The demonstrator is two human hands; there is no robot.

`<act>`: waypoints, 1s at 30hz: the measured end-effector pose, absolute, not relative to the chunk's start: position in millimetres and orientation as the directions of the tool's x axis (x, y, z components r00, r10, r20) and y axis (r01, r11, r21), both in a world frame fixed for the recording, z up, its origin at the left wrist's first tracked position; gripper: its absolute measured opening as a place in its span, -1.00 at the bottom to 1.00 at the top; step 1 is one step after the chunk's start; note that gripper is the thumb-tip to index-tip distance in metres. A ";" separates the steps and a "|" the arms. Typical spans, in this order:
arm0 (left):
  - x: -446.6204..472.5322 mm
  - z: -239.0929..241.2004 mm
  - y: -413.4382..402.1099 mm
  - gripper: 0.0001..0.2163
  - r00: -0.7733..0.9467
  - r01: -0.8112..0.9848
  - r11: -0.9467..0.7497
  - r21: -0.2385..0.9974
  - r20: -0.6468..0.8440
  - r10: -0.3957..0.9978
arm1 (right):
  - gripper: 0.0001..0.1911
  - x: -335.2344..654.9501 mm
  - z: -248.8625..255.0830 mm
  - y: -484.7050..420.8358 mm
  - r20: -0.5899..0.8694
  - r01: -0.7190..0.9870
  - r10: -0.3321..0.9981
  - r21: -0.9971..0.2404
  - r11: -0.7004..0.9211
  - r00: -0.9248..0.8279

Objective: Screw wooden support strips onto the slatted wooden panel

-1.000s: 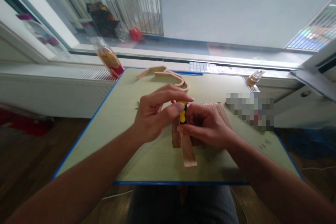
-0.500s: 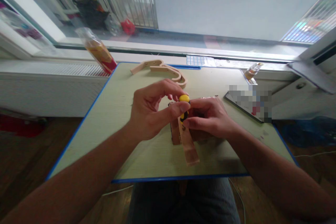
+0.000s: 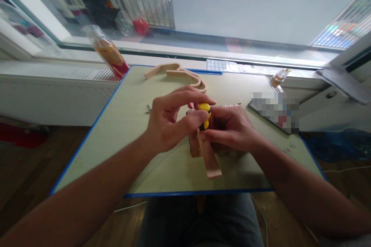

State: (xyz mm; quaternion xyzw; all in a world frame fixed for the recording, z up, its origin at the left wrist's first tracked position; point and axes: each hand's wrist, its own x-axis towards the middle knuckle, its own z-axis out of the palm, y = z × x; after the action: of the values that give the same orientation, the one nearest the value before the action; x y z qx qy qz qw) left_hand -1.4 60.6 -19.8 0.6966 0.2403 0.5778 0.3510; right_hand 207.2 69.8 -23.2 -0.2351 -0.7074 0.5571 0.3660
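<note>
1. Since half a second ago, the left hand's (image 3: 168, 123) forefinger has stretched further out over the yellow cap of the screwdriver (image 3: 205, 115); the wood and the right hand (image 3: 228, 129) have barely shifted.
2. Head view, surroundings: a pale green counter (image 3: 127, 123) with a blue edge stands against a wide window. A bottle (image 3: 108, 56) leans at its far left corner. A curved wooden piece (image 3: 179, 73) lies at the far edge, and a small vial (image 3: 278, 78) sits on the sill to the right. Below is a dark wooden floor.
3. Head view, the work: the screwdriver has a stubby yellow-and-black handle and stands upright at mid-counter between both hands. Its tip is hidden.
4. The left thumb and forefinger pinch the top of the handle. The right fingers curl together around its lower part.
5. A wooden strip (image 3: 210, 160) runs from under the hands toward the near edge, touching a second, shorter piece.
</note>
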 end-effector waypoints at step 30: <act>-3.4 -11.3 68.4 -0.84 0.188 -0.088 -0.648 0.757 0.651 0.735 | -0.74 211.0 -21.8 71.9 0.197 -0.057 0.758 -0.977 0.207 -0.622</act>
State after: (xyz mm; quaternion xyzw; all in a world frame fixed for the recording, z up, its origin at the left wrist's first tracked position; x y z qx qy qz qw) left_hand -3.4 68.4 -11.3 0.6879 0.2354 0.5922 0.3474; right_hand 211.0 71.9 -21.8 -0.2533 -0.6917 0.5765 0.3534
